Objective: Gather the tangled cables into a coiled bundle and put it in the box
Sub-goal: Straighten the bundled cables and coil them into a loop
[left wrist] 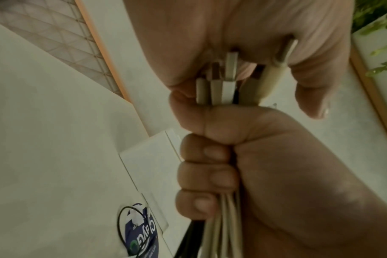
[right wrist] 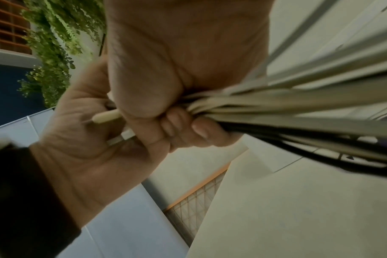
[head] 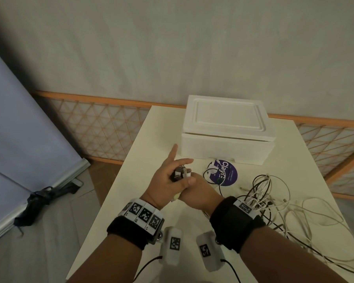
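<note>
My right hand [head: 200, 193] grips a bundle of white and black cables in its fist, just below their plugs [head: 182, 172]. The plugs [left wrist: 223, 83] stick out of the fist [left wrist: 210, 165] and meet the palm of my left hand [left wrist: 232, 26]. That left hand [head: 166, 174] cups the plug ends with two fingers stretched out and its thumb lying over the right fist. From the fist [right wrist: 177, 61] the cables [right wrist: 298, 108] trail off to a loose tangle [head: 274, 193] on the table's right side. The white foam box [head: 227, 146] stands behind the hands with its lid [head: 225, 117] on.
A round purple sticker [head: 223, 172] lies on the white table [head: 151, 139] in front of the box, with a black loop of cable over it. Left of the table's edge are an orange lattice fence [head: 98, 127], a leaning panel [head: 18, 129] and a black umbrella [head: 41, 199] on the floor.
</note>
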A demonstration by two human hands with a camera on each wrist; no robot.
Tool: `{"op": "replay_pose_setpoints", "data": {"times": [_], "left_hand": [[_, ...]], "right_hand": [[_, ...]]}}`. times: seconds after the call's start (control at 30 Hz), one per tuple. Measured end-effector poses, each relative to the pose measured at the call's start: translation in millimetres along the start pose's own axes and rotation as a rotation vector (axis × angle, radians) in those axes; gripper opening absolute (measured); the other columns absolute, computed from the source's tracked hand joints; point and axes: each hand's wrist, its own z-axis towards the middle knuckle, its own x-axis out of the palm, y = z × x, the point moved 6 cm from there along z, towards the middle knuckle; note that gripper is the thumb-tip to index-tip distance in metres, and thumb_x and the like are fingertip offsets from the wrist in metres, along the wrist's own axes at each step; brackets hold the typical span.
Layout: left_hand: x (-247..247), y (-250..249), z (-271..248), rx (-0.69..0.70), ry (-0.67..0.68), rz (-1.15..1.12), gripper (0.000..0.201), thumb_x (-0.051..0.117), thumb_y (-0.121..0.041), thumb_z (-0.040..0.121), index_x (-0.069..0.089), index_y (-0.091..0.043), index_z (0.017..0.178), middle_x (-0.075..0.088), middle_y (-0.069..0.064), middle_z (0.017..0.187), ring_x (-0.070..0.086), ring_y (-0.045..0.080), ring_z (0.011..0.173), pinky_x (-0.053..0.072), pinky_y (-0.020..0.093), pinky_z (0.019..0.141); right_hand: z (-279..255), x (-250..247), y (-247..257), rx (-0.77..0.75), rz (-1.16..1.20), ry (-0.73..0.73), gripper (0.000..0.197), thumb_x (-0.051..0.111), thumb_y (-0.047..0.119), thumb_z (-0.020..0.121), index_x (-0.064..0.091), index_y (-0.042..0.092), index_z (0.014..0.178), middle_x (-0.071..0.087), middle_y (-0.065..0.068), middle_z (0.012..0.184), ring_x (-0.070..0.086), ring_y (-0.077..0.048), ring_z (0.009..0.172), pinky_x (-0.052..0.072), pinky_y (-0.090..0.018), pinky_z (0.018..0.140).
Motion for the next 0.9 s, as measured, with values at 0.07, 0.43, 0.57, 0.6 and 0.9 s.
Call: {"op": "replay_pose_setpoints", "data": {"times": [0.07,0.43,0.57,0.6,0.9], "left_hand": [[-0.5,0.6,-3.5,0.069,-0.020,0.006,0.041,0.072,-0.037,0.072,0.066,-0.031,0.112,0.054,-0.015,0.134,0.056,0.017,0.120,0.044,0.039,0.102],[-7.7,-3.6,2.8,0.094,-0.368,0.240,0.026,0.072,-0.010,0.082,0.066,-0.035,0.082,0.064,-0.010,0.083,0.059,0.000,0.081,0.045,0.010,0.075],[-1.2,-3.0,5.0,0.038,-0.249,0.300,0.015,0.063,-0.017,0.090,0.060,-0.025,0.078,0.060,0.001,0.080,0.057,0.012,0.074,0.049,0.025,0.071],[0.0,-1.0,5.8,0.002,-0.153,0.246,0.010,0.058,-0.021,0.093,0.063,-0.022,0.084,0.061,0.001,0.085,0.058,0.012,0.078,0.050,0.027,0.074],[7.4,-6.1,2.6,-0.337,0.044,0.083,0.040,0.033,-0.049,0.098,0.063,-0.035,0.120,0.060,-0.020,0.108,0.054,0.007,0.110,0.042,0.034,0.103]], "right_hand": [[0.3,-0.8,-2.0,0.051,0.039,0.040,0.012,0.060,0.009,0.085,0.065,0.013,0.094,0.061,0.005,0.085,0.059,-0.014,0.082,0.048,-0.025,0.074],[0.6,-7.5,-11.8,0.321,0.364,0.029,0.006,0.067,0.000,0.073,0.067,0.004,0.078,0.062,-0.004,0.060,0.059,-0.014,0.052,0.048,-0.026,0.053],[2.3,-4.7,-16.6,0.332,0.275,0.035,0.008,0.067,0.002,0.075,0.063,0.007,0.070,0.059,0.002,0.055,0.054,-0.012,0.050,0.046,-0.024,0.052],[2.3,-4.9,-18.3,0.327,0.247,0.031,0.008,0.069,0.008,0.077,0.063,0.008,0.073,0.058,0.003,0.058,0.053,-0.010,0.052,0.044,-0.021,0.052],[3.7,4.1,-17.3,0.326,0.082,0.120,0.017,0.072,0.012,0.073,0.065,-0.001,0.082,0.063,-0.008,0.068,0.059,-0.015,0.057,0.049,-0.030,0.059]]}}
